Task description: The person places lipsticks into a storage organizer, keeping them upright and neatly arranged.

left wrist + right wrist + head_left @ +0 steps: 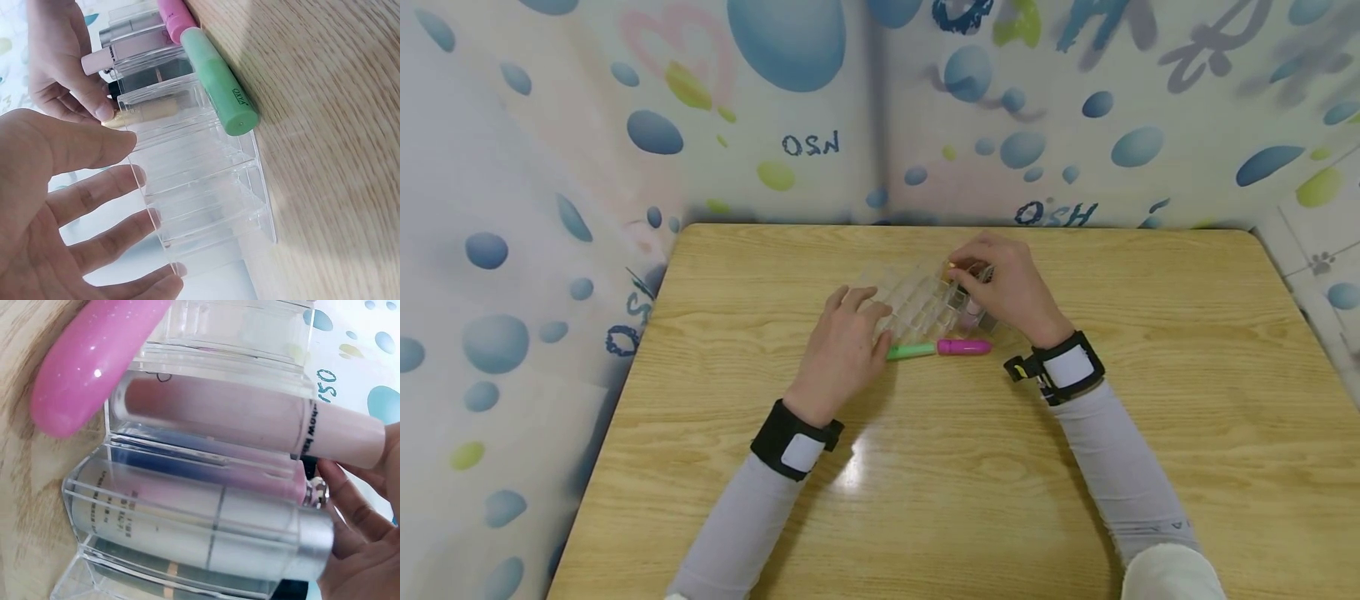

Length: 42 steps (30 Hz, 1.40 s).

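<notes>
A clear plastic cosmetics organizer (917, 304) with rows of compartments stands on the table. My left hand (842, 354) reaches over its left side, fingers spread and fingertips at the upper rim. At the right side, my right hand (1003, 279) pinches the gold cap (114, 120) of a slim cream-coloured cosmetic tube (161, 110), which sits in a compartment. Beside that tube are a black-capped one (150, 79) and a pale pink lip gloss (212, 415). In front of the organizer lies a green tube (222, 94) with a bright pink cap (964, 347).
A silver-capped tube (187, 515) and a blue-and-pink tube (237, 469) also stand in the organizer. The wooden table (940, 483) ends at the back against a patterned wall covering (925, 117).
</notes>
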Motion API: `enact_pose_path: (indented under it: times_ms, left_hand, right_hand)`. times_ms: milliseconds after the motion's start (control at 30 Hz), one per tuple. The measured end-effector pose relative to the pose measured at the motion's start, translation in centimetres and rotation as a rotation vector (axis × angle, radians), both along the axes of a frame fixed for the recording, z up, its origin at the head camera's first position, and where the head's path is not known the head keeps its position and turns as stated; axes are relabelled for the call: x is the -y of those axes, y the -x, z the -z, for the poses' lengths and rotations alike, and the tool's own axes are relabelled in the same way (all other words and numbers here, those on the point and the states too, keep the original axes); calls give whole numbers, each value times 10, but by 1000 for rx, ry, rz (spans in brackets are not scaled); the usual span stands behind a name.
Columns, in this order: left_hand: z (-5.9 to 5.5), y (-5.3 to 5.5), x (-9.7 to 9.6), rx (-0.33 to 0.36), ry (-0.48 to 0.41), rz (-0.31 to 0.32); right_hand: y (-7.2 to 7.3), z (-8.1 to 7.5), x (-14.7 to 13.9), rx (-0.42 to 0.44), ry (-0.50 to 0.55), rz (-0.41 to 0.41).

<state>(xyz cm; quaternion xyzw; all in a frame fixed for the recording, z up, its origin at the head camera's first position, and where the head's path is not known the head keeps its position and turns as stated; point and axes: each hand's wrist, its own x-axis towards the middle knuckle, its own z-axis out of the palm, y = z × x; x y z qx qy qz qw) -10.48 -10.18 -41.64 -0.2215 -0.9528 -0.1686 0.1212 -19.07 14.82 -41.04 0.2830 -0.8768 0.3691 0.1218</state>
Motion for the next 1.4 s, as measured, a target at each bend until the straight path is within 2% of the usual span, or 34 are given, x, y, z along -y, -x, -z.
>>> enact_pose_path:
  times_ms: [200,633,1400]
  left_hand:
    - [-1,0,0,-4,7,-1]
    - [-1,1,-1,11,31,-5]
    - [2,-1,-1,-33,14,9]
  right_hand:
    - [1,1,3,3,-36,13]
    - [-1,2,4,20,-18,13]
    - [-2,3,5,59,-30,31]
